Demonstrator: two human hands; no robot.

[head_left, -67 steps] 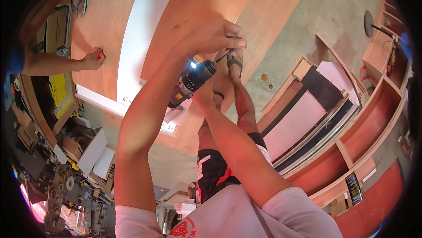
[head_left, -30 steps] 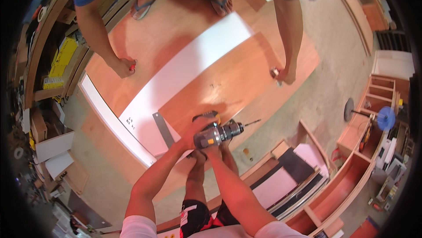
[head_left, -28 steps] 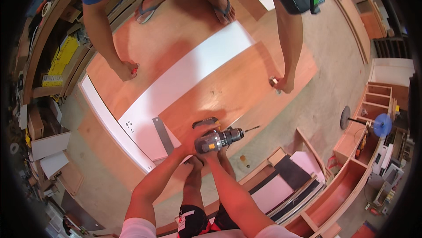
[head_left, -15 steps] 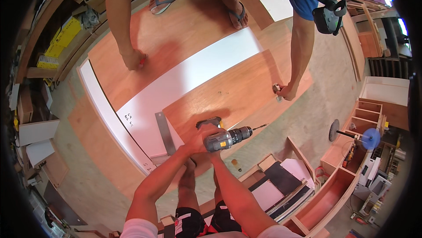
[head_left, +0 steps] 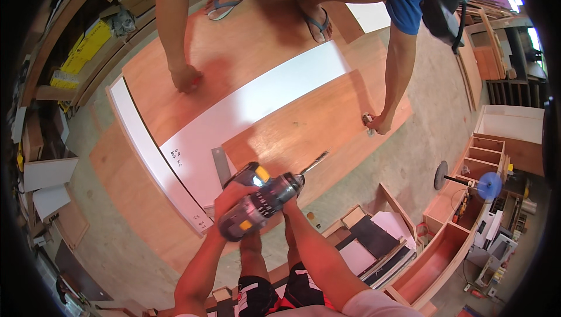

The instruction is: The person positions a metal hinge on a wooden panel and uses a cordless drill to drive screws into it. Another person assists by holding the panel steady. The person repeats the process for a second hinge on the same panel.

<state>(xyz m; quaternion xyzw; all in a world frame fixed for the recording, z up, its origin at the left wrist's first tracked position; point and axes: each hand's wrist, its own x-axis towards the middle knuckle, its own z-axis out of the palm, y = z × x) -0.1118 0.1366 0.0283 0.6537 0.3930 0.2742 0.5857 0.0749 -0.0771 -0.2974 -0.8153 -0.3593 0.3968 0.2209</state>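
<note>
My left hand is wrapped round the handle of a cordless drill with yellow accents. Its long bit points up and to the right, above the plywood. My right hand is at the drill's chuck, which hides most of its fingers, so its grip is unclear. Beyond the drill lies a brown plywood panel over a white board. A grey flat strip lies at the panel's left end. Across from me, a crouching person's hand holds something red; their other hand holds a small metallic thing.
A long white-faced board lies along the left. Shelving with a yellow box stands far left. At right are an open wooden cabinet frame and a blue disc. Offcuts lie near my feet.
The drill has come up and to the left, looking larger, and its bit has swung to point farther upward. My right hand now shows behind the chuck. The other person's red-holding hand shifted slightly right.
</note>
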